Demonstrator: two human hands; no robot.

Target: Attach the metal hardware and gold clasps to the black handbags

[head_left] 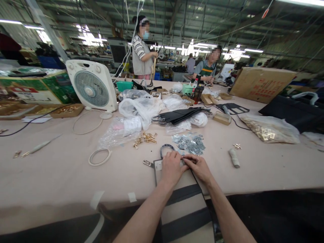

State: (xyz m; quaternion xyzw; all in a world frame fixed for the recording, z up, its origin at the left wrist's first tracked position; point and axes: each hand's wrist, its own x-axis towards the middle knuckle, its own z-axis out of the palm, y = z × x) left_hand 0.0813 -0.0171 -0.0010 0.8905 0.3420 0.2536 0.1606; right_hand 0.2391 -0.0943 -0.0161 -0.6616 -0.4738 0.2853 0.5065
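Note:
A beige panel with black bands [186, 209] extends from the table toward me over its front edge. My left hand [172, 167] lies bent over the panel's far end, beside a dark looped handle [167, 146]. My right hand [198, 166] meets it at the panel's far right corner, thumb and finger pinched. Whatever small piece is between the fingertips is hidden. A strap with a metal clasp [148, 163] sticks out at the panel's left. Just beyond the hands lie a pile of flat grey metal pieces [191, 143] and some gold-coloured fittings [145, 139].
A tape roll [99, 157] and a white fan [91, 86] are at the left. A wrapped tool [234, 158] and a bag of metal parts [270, 130] lie to the right. Plastic bags [141, 108] fill the middle back. Two people [144, 50] are across the table.

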